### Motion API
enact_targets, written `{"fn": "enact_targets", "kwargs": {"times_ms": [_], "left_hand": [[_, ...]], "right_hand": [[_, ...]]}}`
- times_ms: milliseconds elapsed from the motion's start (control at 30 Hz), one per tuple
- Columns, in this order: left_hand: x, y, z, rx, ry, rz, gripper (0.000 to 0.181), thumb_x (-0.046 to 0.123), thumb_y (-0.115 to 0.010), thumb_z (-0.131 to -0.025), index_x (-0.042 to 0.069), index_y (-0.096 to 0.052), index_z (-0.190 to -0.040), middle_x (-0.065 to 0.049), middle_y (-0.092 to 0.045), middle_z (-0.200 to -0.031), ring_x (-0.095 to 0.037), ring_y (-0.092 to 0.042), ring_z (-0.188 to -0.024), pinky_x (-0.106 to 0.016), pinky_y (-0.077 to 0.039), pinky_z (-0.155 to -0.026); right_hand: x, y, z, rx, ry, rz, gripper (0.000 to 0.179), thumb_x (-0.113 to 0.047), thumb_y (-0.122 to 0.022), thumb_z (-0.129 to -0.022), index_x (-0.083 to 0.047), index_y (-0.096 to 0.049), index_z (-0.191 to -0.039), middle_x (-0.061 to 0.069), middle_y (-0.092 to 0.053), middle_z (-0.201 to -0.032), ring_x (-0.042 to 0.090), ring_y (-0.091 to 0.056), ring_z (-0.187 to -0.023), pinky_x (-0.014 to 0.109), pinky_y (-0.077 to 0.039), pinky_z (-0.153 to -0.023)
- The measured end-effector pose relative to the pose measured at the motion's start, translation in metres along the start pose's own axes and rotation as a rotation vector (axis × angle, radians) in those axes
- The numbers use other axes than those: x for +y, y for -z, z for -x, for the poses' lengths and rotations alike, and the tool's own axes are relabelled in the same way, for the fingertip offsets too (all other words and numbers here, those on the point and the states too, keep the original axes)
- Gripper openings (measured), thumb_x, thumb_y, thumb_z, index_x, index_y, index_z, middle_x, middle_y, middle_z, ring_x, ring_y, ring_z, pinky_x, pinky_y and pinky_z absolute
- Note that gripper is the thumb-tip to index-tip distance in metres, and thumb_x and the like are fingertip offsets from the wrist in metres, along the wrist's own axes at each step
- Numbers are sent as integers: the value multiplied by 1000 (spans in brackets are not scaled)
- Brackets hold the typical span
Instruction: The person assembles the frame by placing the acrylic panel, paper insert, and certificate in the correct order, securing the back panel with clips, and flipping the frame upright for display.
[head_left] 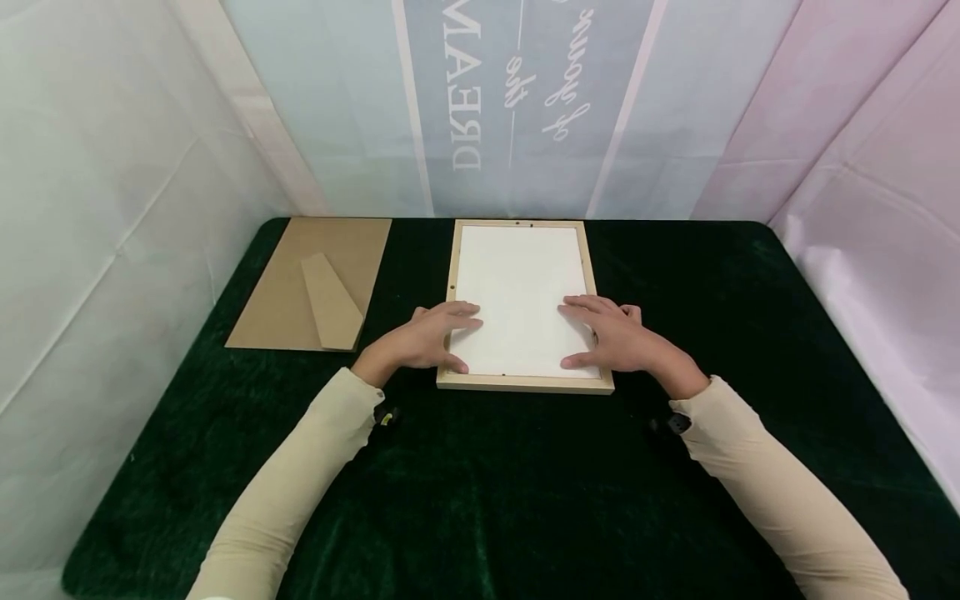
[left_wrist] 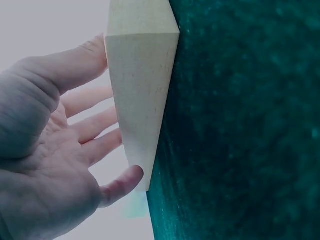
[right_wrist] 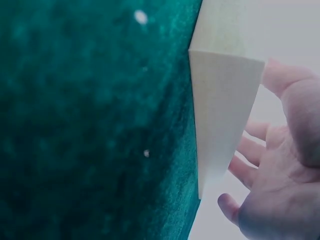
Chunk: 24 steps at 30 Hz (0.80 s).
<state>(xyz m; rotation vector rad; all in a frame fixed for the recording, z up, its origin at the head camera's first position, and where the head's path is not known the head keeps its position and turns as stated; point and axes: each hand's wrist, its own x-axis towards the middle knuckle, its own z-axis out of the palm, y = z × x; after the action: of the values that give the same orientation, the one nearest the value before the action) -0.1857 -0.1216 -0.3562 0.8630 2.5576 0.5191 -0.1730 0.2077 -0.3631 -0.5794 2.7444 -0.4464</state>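
Note:
A light wooden picture frame (head_left: 525,384) lies flat on the dark green cloth, with a white sheet (head_left: 519,283) filling its inside. Over the left rail reaches my left hand (head_left: 429,335), its fingers spread and fairly straight above the sheet's edge. My right hand (head_left: 613,335) mirrors it across the right rail, fingers extended over the white surface. In the left wrist view the thumb and little finger lie close along the frame's side (left_wrist: 140,85). The right wrist view shows the palm beside the opposite side (right_wrist: 220,95). Neither hand pinches anything; how firmly the fingertips touch is hidden.
A brown backing board (head_left: 273,292) with a tapered stand leg (head_left: 330,304) lies on the cloth left of the frame. Green cloth (head_left: 487,483) covers the table. A printed curtain (head_left: 360,108) hangs behind, and pale fabric walls (head_left: 97,250) flank both sides.

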Motion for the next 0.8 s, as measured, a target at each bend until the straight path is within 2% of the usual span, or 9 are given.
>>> {"fn": "enact_targets", "kwargs": {"times_ms": [233,367,433,533,600,700,800], "left_hand": [[-2,-2,1,5,-25,17,72,32,-80,-84,16,-50,-147,-6,-30,-163,-29,-22,-152,-60,-25,-112],[-6,-3,2,20,-40,59,69,30,-80,-85,17,-51,-146,-7,-33,-161,-29,-24,-152,-64,-21,-116],[-9,-2,4,40,-54,88,66,28,-79,-86,17,-52,-145,-8,-35,-160,-30,-27,-151,-63,-22,-118],[-15,1,9,101,-71,130,62,25,-78,-87,15,-54,-143,-10,-40,-157,-32,-32,-148,-57,-26,-120],[-23,4,15,164,-62,159,59,23,-77,-88,13,-55,-142,-12,-43,-154,-33,-37,-145,-54,-33,-117],[-38,13,28,270,-1,222,54,22,-74,-90,13,-56,-140,-13,-45,-150,-34,-42,-140,-56,-40,-110],[-60,23,45,371,83,299,48,20,-70,-94,10,-55,-139,-16,-44,-150,-36,-42,-138,-58,-43,-105]], "right_hand": [[-3,-1,2,0,8,8,97,-59,-76,-79,-17,-34,-156,9,-21,-165,36,-16,-150,62,-19,-99],[-3,-1,3,-4,7,5,97,-58,-76,-80,-17,-34,-156,9,-22,-165,37,-16,-150,62,-18,-99],[-4,-1,4,-2,7,4,97,-58,-76,-80,-17,-34,-156,9,-22,-165,37,-16,-150,62,-19,-100],[-3,-1,4,1,8,2,96,-59,-76,-79,-18,-34,-156,9,-21,-165,36,-16,-150,61,-19,-99],[-3,-1,4,3,10,1,96,-59,-76,-80,-18,-34,-156,9,-21,-165,36,-16,-150,61,-20,-99],[-2,-2,4,2,12,-6,96,-59,-75,-80,-18,-34,-156,9,-21,-165,37,-17,-149,61,-20,-98],[-3,-2,4,-1,10,-13,95,-57,-76,-80,-17,-34,-156,9,-21,-165,37,-17,-149,61,-20,-99]]}}
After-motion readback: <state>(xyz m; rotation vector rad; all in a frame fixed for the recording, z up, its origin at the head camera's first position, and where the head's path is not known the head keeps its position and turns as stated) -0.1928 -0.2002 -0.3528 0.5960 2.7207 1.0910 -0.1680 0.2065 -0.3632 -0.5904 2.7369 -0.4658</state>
